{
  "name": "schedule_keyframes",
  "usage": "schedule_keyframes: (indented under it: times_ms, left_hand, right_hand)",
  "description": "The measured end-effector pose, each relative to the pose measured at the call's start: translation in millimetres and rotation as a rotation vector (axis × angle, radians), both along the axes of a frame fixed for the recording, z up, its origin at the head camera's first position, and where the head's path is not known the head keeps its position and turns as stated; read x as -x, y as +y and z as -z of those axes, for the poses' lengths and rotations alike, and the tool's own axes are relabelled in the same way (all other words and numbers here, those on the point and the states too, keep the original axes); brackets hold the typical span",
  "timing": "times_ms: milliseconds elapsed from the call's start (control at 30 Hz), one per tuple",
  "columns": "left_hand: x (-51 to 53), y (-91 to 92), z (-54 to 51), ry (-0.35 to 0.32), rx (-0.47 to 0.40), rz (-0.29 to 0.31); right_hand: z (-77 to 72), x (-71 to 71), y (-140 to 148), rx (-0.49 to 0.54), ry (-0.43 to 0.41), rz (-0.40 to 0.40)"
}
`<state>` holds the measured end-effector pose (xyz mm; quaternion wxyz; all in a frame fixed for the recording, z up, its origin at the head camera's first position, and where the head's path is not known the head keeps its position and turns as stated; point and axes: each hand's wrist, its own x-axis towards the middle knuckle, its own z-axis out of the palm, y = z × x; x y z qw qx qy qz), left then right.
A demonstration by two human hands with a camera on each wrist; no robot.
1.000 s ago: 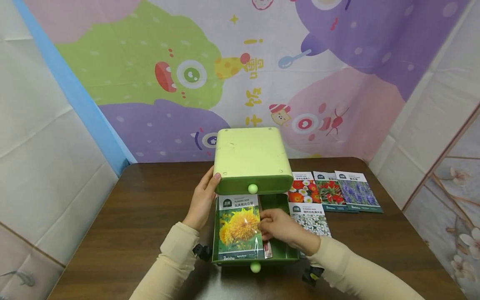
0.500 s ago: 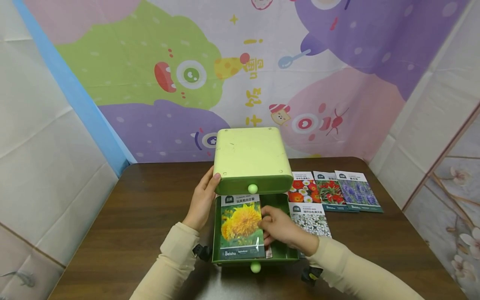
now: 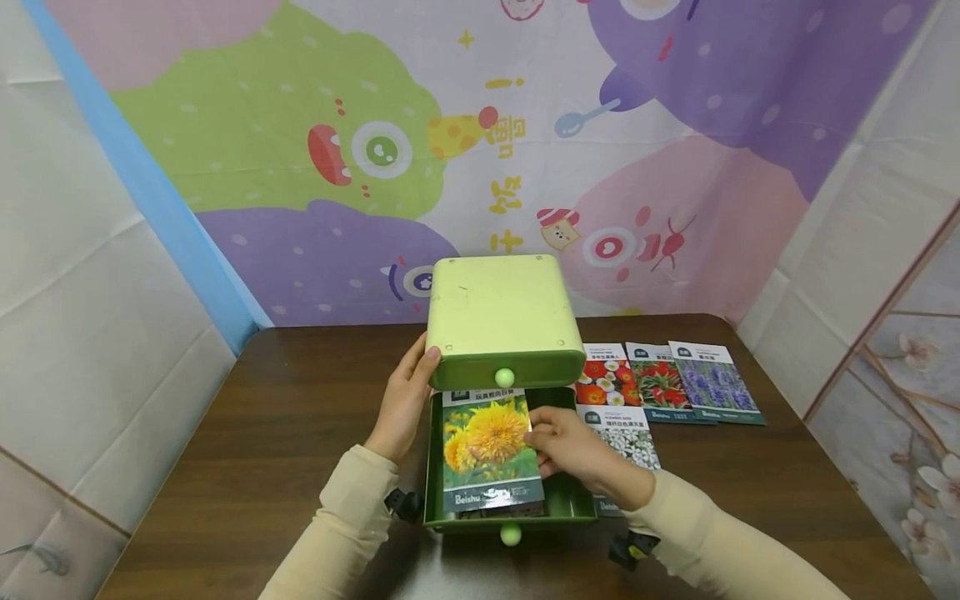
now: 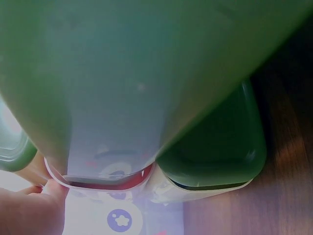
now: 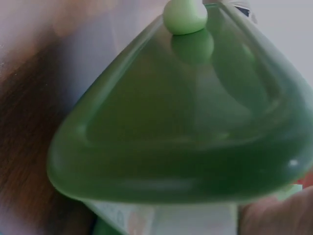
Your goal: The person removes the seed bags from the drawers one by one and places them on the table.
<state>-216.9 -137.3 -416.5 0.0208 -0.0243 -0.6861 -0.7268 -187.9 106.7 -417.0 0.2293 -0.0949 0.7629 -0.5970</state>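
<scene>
A light-green cabinet (image 3: 502, 304) has its lower green drawer (image 3: 573, 504) pulled out, while the upper drawer (image 3: 465, 370) is in. My right hand (image 3: 573, 446) pinches the right edge of a flower seed packet (image 3: 491, 450) with yellow blooms, tilted over the drawer. The packet's top edge lies beneath the upper drawer front. Part of another flat item shows under it. My left hand (image 3: 401, 396) rests against the cabinet's left side, thumb at the front corner; the left wrist view catches part of this hand (image 4: 32, 210). In the right wrist view, the drawer front (image 5: 186, 107) hides most of the packet.
Right of the cabinet, several seed packets lie on the wooden table (image 3: 300, 433): a red-and-white one (image 3: 606, 383), a red one (image 3: 660, 387), a purple one (image 3: 716, 387) and a white-flower one (image 3: 630, 442). A cartoon cloth (image 3: 375, 100) hangs behind.
The yellow-flower packet has shifted right and its lower edge has risen off the drawer floor, along with my right hand. My left hand and the cabinet stay put.
</scene>
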Motion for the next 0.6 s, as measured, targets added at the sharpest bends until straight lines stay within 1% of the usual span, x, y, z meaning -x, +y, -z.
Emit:
schedule_keyframes:
  times_ms: [167, 300, 400, 600]
  left_hand:
    - [-0.6, 0.2, -0.3, 0.004, 0.001, -0.003]
    - [-0.5, -0.3, -0.2, 0.008, 0.005, -0.002]
    - [-0.7, -0.2, -0.5, 0.008, 0.003, 0.000]
    - [-0.4, 0.1, -0.8, 0.010, -0.009, 0.005]
  right_hand:
    - [-5.2, -1.7, 6, 0.022, -0.045, -0.009]
    - [-7.6, -3.5, 12, 0.044, -0.075, -0.039]
    - [-9.5, -5.9, 16, 0.058, -0.088, -0.063]
    - [-15.4, -12.5, 26, 0.078, -0.123, -0.080]
